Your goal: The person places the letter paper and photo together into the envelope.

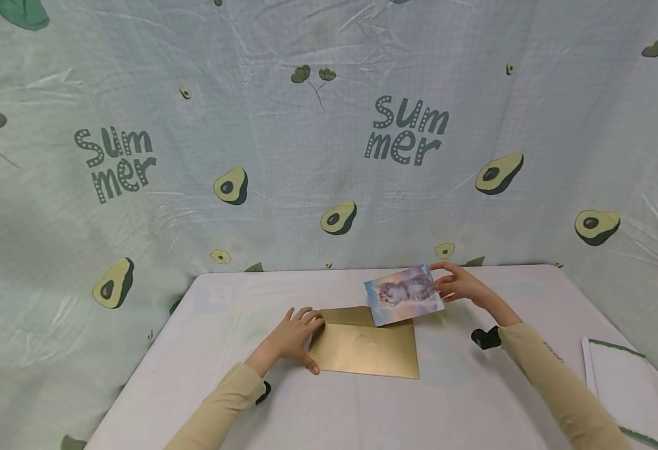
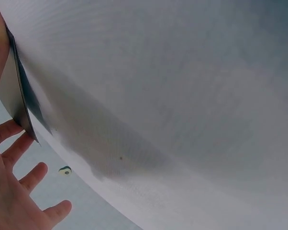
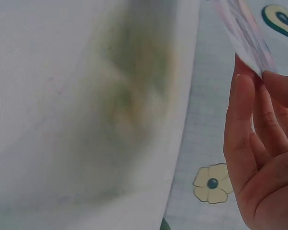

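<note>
In the head view a gold envelope (image 1: 369, 351) lies in the middle of the table, its flap (image 1: 343, 317) folded open away from the person. The left hand (image 1: 294, 337) holds the envelope's left side, thumb at the near corner and fingers at the flap end. From the left wrist, the envelope (image 2: 12, 88) shows edge-on between thumb and fingers. A card with a kitten picture (image 1: 404, 295) is tilted above the flap, its lower left part overlapping it. The right hand (image 1: 460, 285) pinches the card's right edge. The right wrist view shows the card (image 3: 244, 31) between thumb and fingers.
Toward the right edge of the white table (image 1: 239, 300) lies a white sheet or pad with green edges (image 1: 624, 387). Behind the table hangs a pale curtain (image 1: 284, 137) printed with avocados and lettering. Dark wrist straps (image 1: 485, 338) show at both wrists.
</note>
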`<state>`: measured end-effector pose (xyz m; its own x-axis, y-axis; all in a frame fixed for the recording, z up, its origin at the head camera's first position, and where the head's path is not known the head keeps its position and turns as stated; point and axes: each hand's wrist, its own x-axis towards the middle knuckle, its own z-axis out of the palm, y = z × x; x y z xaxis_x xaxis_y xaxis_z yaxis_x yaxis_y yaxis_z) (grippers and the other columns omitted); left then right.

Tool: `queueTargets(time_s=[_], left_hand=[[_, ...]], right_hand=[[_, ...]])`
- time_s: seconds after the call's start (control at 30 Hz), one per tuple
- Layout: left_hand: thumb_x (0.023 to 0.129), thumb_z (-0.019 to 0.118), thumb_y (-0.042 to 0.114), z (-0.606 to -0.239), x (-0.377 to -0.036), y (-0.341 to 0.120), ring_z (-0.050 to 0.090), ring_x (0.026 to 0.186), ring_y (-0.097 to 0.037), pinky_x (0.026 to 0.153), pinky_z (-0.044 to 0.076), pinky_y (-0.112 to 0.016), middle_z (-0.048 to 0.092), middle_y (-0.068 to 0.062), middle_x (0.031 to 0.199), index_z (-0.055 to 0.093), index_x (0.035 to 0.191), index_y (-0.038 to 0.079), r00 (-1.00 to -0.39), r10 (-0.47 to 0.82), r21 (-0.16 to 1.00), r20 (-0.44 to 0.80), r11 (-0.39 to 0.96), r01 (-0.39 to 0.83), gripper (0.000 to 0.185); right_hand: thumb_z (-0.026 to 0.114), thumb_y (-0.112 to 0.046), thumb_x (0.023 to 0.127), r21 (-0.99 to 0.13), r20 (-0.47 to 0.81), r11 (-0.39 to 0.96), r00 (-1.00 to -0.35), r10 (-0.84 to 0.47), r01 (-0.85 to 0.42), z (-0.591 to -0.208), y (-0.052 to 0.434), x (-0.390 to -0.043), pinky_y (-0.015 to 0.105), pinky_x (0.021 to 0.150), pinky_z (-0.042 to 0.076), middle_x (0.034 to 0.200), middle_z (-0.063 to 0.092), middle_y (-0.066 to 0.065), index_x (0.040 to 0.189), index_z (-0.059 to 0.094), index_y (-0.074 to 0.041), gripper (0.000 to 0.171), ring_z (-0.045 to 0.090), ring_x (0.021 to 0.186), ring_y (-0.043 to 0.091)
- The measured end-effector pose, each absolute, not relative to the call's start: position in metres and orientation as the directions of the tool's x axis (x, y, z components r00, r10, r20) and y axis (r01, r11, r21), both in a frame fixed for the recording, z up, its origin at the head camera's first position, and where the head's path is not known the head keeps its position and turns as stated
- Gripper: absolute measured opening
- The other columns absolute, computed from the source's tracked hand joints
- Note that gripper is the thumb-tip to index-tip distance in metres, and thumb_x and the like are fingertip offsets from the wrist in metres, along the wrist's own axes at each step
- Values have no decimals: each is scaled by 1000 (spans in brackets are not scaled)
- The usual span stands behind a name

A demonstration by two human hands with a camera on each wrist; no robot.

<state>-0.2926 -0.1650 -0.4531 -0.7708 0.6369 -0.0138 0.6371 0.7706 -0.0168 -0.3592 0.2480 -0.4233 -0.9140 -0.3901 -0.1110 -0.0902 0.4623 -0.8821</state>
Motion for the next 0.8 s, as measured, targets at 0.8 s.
queueTargets(time_s=[0.8], left_hand=[[48,71,67,-453,-292,-166,30,129,-31,99,25,-60,40,-9,136,40,132,10,-767,642,0,8,767,642,106]], right_hand=[[49,1,83,-861,-131,486,-856,-499,-151,-448,204,-365,29,55,51,82,55,9,139,25,-7,62,53,65,13]])
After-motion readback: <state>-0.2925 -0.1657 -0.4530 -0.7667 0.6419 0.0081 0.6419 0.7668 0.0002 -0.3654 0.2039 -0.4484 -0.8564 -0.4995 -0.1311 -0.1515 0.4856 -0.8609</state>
